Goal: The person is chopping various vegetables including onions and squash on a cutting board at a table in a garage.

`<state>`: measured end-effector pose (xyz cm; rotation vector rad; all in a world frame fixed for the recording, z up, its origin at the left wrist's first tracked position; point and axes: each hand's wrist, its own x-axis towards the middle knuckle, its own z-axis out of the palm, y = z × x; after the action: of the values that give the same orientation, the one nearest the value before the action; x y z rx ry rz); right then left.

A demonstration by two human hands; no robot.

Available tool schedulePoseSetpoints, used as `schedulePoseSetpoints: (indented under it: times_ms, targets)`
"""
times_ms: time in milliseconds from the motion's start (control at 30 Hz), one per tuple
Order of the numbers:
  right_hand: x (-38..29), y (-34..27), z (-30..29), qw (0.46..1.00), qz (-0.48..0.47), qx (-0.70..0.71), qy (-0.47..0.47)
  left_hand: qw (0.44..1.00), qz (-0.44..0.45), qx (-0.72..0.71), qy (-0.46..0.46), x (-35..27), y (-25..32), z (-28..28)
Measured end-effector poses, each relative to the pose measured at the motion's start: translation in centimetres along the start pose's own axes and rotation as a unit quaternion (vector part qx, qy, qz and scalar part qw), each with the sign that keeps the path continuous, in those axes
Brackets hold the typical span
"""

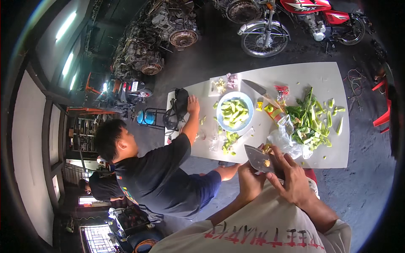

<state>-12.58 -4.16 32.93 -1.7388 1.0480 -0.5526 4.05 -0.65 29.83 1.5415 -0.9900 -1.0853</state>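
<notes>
Before my chest, my right hand [291, 182] grips a broad-bladed knife [258, 158] from the right, thumb and fingers spread along it. My left hand [251, 182] is beneath and behind the blade, its fingers mostly hidden; a fingertip shows beside a knobbly yellowish-brown piece, apparently ginger root [267, 148], at the blade's upper edge. A small pale-yellow piece [267, 163] lies on the blade's face. Beyond, on the white table [319, 74], are a blue-rimmed bowl [220, 118] of cut green vegetable pieces [234, 114], leafy greens [310, 123] and a clear plastic bag [286, 136].
A large knife [254, 87], a small white board [215, 92] with chopped pieces, a yellow packet [259, 106] and a black bag [181, 101] lie on the table. A person in a black shirt [158, 177] is close at left, one hand by the bag. A red motorcycle [307, 6] stands beyond.
</notes>
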Motion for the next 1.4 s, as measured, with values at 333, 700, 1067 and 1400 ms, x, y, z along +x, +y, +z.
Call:
schedulePoseSetpoints:
  times_ms: [333, 700, 1067, 1400]
  targets:
    - [0.1, 0.1, -0.9, 1.000, -0.028, 0.002, -0.012, 0.984, 0.058, 0.161, -0.043, -0.6, 1.5, -0.7]
    - [0.0, -0.1, 0.8, 0.999, 0.019, -0.033, 0.028, 0.996, 0.025, 0.089, -0.007, -1.1, 0.9, -0.8]
    - [4.1, 7.5, -0.2, 0.741, 0.267, 0.611, -0.085, 0.993, -0.019, -0.104, -0.052, 0.5, -1.6, -0.6]
    - [9.1, 21.5, 3.7, 0.972, 0.172, -0.057, 0.150, 0.839, -0.193, -0.498, -0.107, 1.8, -3.9, -2.4]
